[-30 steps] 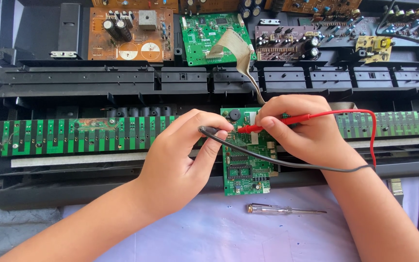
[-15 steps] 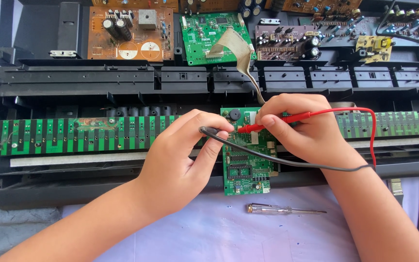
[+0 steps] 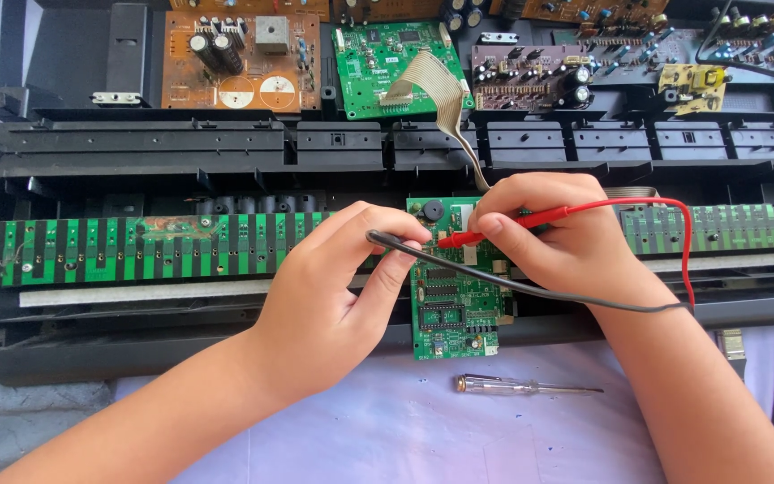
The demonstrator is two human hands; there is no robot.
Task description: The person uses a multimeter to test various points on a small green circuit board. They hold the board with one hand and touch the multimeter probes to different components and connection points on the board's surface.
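While the left hand (image 3: 333, 305) is curled tight around the black probe (image 3: 387, 240), the red probe (image 3: 503, 226) is pinched in the closed right hand (image 3: 548, 233); both tips are pressed onto the green circuit board (image 3: 454, 305) lying between the hands, screwdriver (image 3: 521, 387) just below.

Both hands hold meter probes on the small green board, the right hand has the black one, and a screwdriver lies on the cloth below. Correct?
Not quite. In the head view the right hand holds the red probe; the left hand holds the black probe.
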